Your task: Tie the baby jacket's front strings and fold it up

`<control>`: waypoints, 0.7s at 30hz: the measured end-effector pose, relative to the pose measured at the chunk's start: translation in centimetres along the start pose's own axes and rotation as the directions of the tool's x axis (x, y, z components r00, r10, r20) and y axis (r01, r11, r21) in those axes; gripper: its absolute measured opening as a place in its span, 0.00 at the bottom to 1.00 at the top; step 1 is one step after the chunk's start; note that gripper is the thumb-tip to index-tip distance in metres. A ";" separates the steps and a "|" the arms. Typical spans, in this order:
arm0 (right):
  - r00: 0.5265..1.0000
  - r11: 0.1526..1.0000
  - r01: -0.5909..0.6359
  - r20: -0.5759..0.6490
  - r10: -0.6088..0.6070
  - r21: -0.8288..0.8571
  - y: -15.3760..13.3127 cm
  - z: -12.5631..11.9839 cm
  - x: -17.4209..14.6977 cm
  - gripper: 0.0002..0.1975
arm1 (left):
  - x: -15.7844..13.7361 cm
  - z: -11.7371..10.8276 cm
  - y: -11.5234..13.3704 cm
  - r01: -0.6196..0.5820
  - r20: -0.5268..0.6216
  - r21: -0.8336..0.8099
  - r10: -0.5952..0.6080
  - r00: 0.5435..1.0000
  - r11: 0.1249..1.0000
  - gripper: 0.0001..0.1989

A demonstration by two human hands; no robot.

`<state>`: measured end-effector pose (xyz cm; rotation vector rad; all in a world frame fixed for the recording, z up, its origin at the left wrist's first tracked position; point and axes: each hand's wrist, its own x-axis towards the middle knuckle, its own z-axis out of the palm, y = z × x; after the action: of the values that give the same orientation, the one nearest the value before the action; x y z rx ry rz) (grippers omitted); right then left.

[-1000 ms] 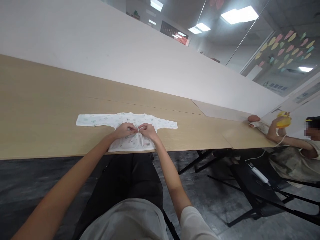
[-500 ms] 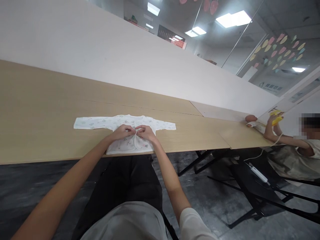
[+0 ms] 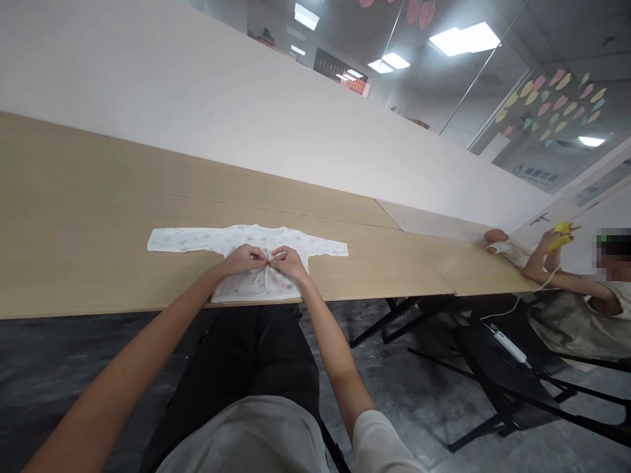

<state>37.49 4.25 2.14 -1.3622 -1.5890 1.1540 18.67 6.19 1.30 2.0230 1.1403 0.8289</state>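
Note:
A small white baby shirt (image 3: 290, 238) with a faint print lies flat on the wooden table (image 3: 374, 269), its sleeves spread to both sides and its hem at the table's front edge. My left hand (image 3: 245, 259) pinches the fabric at the front opening from the left. Close against it, my right hand (image 3: 288, 262) pinches the other side of the same opening. The fingertips of both hands almost meet at the middle of the shirt. Whatever small fastening is between them is hidden by the fingers.
At the right, another person (image 3: 582, 289) sits holding a yellow object (image 3: 562, 235) up. Near that person a brown round item (image 3: 495, 235) rests on the table. A black chair (image 3: 507, 368) carries a white power strip (image 3: 510, 345). A white wall (image 3: 246, 131) runs behind the table.
Both hands stay at the shirt's front opening, with only slight finger shifts. The other person's yellow object has moved a little to the right. The view has shifted slightly.

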 end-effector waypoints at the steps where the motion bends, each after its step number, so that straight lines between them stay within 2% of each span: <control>1: 1.000 1.000 -0.005 0.001 0.005 0.011 0.0 0.0 0.0 0.12 | 0.0 0.0 0.0 0.002 0.011 0.014 -0.002 1.000 1.000 0.17; 7: 0.996 0.990 -0.081 0.047 0.076 0.113 -0.1 -0.5 0.1 0.11 | -0.1 -0.3 0.4 0.032 0.033 0.078 -0.035 0.999 0.996 0.15; 10: 0.996 0.989 -0.074 0.057 0.067 0.131 0.0 -0.9 0.1 0.10 | -0.3 -0.6 0.5 0.019 0.010 0.075 -0.020 1.000 0.997 0.17; 12: 0.998 0.997 -0.047 0.050 0.044 0.063 0.0 -1.2 0.0 0.06 | -0.4 -0.6 0.5 -0.001 -0.070 0.053 0.005 0.998 0.999 0.20; 15: 0.998 0.980 0.069 0.000 -0.070 -0.186 -0.2 -1.1 -1.1 0.02 | -0.4 -0.4 0.1 -0.061 -0.176 0.058 0.071 0.982 0.996 0.23; 16: 0.991 0.947 0.123 -0.021 -0.135 -0.297 -0.2 -0.9 -1.8 0.04 | -0.3 -0.3 0.0 -0.090 -0.180 0.073 0.102 0.978 0.993 0.24; 18: 0.963 0.829 0.222 -0.017 -0.269 -0.512 -0.1 -0.3 -3.6 0.06 | -0.1 0.1 -0.3 -0.141 -0.154 0.110 0.157 0.976 0.984 0.24; 21: 0.917 0.633 0.332 0.083 -0.389 -0.699 0.4 0.8 -6.5 0.08 | 0.2 0.4 -0.6 -0.163 -0.099 0.158 0.180 0.979 0.974 0.23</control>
<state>37.98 -2.27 1.68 -1.3962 -2.2417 0.2136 18.81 6.47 0.66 2.2477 1.1301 0.9805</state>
